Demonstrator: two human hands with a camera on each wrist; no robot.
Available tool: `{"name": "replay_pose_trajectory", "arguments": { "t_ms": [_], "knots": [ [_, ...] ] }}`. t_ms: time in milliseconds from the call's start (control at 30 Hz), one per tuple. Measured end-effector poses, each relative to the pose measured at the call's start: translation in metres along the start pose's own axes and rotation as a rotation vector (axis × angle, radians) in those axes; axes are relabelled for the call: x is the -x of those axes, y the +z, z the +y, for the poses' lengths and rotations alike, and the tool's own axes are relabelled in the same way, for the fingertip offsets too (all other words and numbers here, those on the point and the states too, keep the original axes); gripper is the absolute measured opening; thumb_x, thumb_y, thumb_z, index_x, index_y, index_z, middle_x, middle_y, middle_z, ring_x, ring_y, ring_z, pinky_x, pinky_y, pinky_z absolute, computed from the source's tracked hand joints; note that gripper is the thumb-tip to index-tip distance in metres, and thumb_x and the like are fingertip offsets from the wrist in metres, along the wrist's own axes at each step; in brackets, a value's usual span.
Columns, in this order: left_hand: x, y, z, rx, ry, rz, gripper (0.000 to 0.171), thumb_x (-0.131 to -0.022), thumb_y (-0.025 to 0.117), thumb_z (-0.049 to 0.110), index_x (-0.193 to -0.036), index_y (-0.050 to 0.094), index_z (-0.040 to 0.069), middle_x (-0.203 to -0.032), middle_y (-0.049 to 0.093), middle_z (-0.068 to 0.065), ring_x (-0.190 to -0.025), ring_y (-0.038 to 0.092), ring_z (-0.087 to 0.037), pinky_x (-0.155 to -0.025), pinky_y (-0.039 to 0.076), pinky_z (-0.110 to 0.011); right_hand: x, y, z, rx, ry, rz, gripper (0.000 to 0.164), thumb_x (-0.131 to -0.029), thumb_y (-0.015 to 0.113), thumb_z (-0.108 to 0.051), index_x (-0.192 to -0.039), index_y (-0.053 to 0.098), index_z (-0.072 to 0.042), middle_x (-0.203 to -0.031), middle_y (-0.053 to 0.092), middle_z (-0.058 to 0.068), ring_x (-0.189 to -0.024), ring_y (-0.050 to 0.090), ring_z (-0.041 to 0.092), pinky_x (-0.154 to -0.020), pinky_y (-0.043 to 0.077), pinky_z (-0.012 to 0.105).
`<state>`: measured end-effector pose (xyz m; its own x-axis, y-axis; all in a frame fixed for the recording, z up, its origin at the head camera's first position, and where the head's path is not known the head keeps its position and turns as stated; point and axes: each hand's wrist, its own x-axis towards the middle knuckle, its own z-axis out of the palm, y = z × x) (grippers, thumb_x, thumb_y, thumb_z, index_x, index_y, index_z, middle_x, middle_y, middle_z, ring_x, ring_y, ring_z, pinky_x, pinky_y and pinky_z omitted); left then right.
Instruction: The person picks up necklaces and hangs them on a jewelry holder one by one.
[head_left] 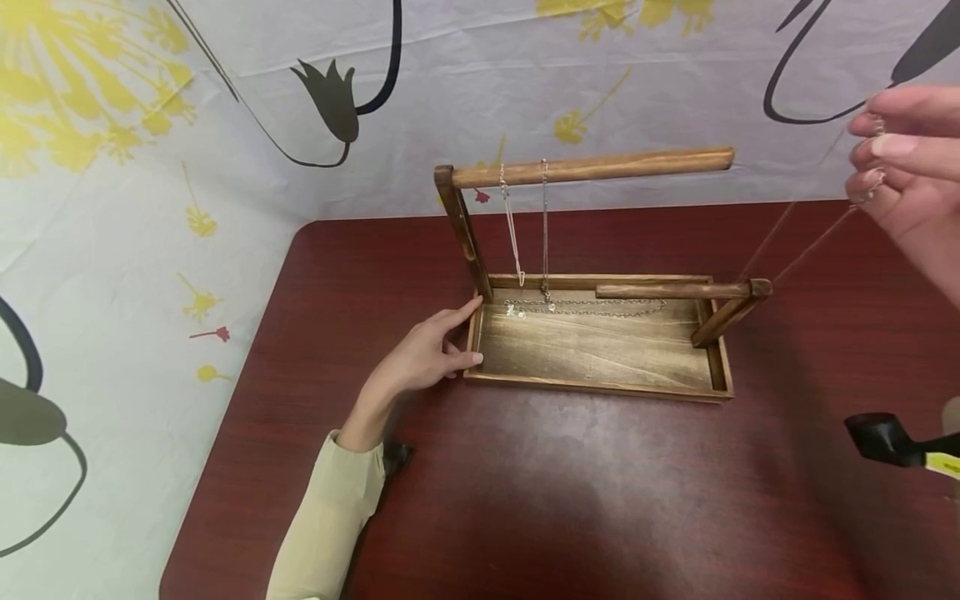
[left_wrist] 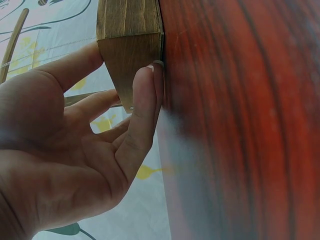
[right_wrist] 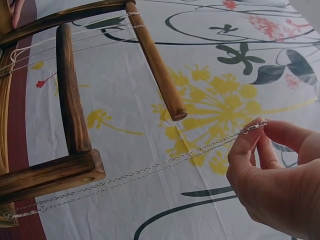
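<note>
A wooden jewelry stand [head_left: 600, 387] has a shallow tray base and two bars of different heights. My left hand [head_left: 423, 354] holds its left end, thumb and forefinger tips at the rim, other fingers against the outer wall [left_wrist: 117, 65]. Raised at the right, my right hand [right_wrist: 280, 170] pinches a thin silver necklace [right_wrist: 165, 162] near one end between thumb and fingertips. Both strands of that necklace slant down past the end of the lower bar [head_left: 675, 291]. Two necklaces, one white-looking [head_left: 512, 229] and one silver [head_left: 545, 225], hang from the taller bar [head_left: 600, 167].
A fine chain [head_left: 615, 313] shows along the back of the tray, with small pendants [head_left: 516, 311] near its left side. The stand sits on a dark red wood table [head_left: 555, 483]. A flower-printed cloth [head_left: 420, 100] hangs behind it. A black object [head_left: 881, 437] juts in at right.
</note>
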<state>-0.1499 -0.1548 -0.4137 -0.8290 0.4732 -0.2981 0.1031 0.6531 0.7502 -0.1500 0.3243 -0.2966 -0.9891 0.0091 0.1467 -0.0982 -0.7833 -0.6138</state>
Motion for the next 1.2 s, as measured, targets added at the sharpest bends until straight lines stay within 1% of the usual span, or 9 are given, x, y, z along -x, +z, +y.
{"name": "replay_pose_trajectory", "arguments": {
  "t_ms": [133,233,433,567,633,733,833,900,1200],
  "knots": [
    [0.001,-0.001,0.000,0.011,-0.001,-0.004,0.083,-0.092,0.074,0.020,-0.158,0.026,0.031,-0.145,0.042,-0.012,-0.077,0.069,-0.015,-0.061,0.054,-0.032,-0.003,0.007,0.004,0.019,-0.005,-0.003,0.042,-0.098,0.030,0.020,-0.135,0.048,0.015,-0.114,0.060,0.027,-0.082,0.059,0.032,-0.061,0.051,0.035],
    [0.001,-0.001,0.000,0.009,-0.003,-0.007,0.083,-0.092,0.073,0.021,-0.158,0.026,0.032,-0.146,0.041,-0.011,-0.077,0.069,-0.016,-0.061,0.054,-0.032,-0.004,0.013,0.007,0.059,-0.020,-0.005,0.041,-0.097,0.031,0.021,-0.134,0.049,0.016,-0.113,0.061,0.028,-0.081,0.060,0.032,-0.062,0.051,0.034],
    [0.001,-0.001,0.001,0.008,-0.007,0.003,0.083,-0.092,0.074,0.020,-0.158,0.026,0.032,-0.145,0.042,-0.011,-0.076,0.069,-0.015,-0.062,0.055,-0.032,-0.008,0.024,0.012,-0.016,0.023,-0.053,0.041,-0.096,0.029,0.024,-0.131,0.050,0.019,-0.113,0.062,0.033,-0.083,0.064,0.036,-0.064,0.056,0.039],
    [0.000,-0.001,0.001,0.012,0.000,0.007,0.082,-0.091,0.074,0.019,-0.158,0.027,0.031,-0.145,0.042,-0.011,-0.075,0.069,-0.014,-0.062,0.056,-0.034,-0.008,0.030,0.017,0.029,0.022,-0.104,0.042,-0.095,0.029,0.026,-0.130,0.050,0.021,-0.116,0.062,0.033,-0.086,0.064,0.035,-0.067,0.056,0.037],
    [0.000,0.000,0.001,0.012,0.001,0.005,0.083,-0.091,0.074,0.019,-0.158,0.027,0.031,-0.146,0.042,-0.011,-0.074,0.069,-0.014,-0.063,0.057,-0.035,-0.009,0.032,0.019,0.078,0.015,-0.116,0.042,-0.094,0.030,0.027,-0.130,0.050,0.021,-0.117,0.062,0.032,-0.087,0.064,0.033,-0.068,0.056,0.036],
    [0.000,0.000,0.001,0.013,0.002,0.004,0.082,-0.092,0.074,0.019,-0.158,0.027,0.031,-0.146,0.042,-0.012,-0.074,0.069,-0.013,-0.063,0.057,-0.035,-0.009,0.036,0.022,0.083,0.029,-0.116,0.043,-0.093,0.031,0.028,-0.131,0.050,0.020,-0.119,0.062,0.032,-0.086,0.066,0.034,-0.068,0.056,0.036],
    [0.000,0.000,0.001,0.015,0.000,0.006,0.082,-0.092,0.074,0.018,-0.158,0.027,0.031,-0.145,0.042,-0.012,-0.074,0.069,-0.014,-0.063,0.057,-0.035,-0.010,0.041,0.024,0.139,0.018,-0.104,0.044,-0.092,0.034,0.029,-0.132,0.050,0.020,-0.120,0.062,0.030,-0.086,0.066,0.032,-0.068,0.056,0.034],
    [0.000,0.000,0.000,0.014,-0.007,0.006,0.082,-0.092,0.073,0.018,-0.158,0.027,0.032,-0.145,0.042,-0.011,-0.073,0.069,-0.014,-0.062,0.057,-0.035,-0.010,0.043,0.026,0.148,0.015,-0.098,0.044,-0.091,0.035,0.029,-0.131,0.051,0.020,-0.120,0.062,0.030,-0.086,0.066,0.032,-0.068,0.056,0.033],
    [0.000,0.001,0.001,0.015,-0.012,0.002,0.083,-0.092,0.073,0.019,-0.158,0.026,0.033,-0.145,0.041,-0.010,-0.074,0.070,-0.016,-0.061,0.056,-0.035,-0.011,0.054,0.035,0.211,0.008,-0.069,0.038,-0.091,0.042,0.028,-0.127,0.054,0.020,-0.114,0.065,0.028,-0.088,0.065,0.032,-0.073,0.055,0.031]
  ]
}}
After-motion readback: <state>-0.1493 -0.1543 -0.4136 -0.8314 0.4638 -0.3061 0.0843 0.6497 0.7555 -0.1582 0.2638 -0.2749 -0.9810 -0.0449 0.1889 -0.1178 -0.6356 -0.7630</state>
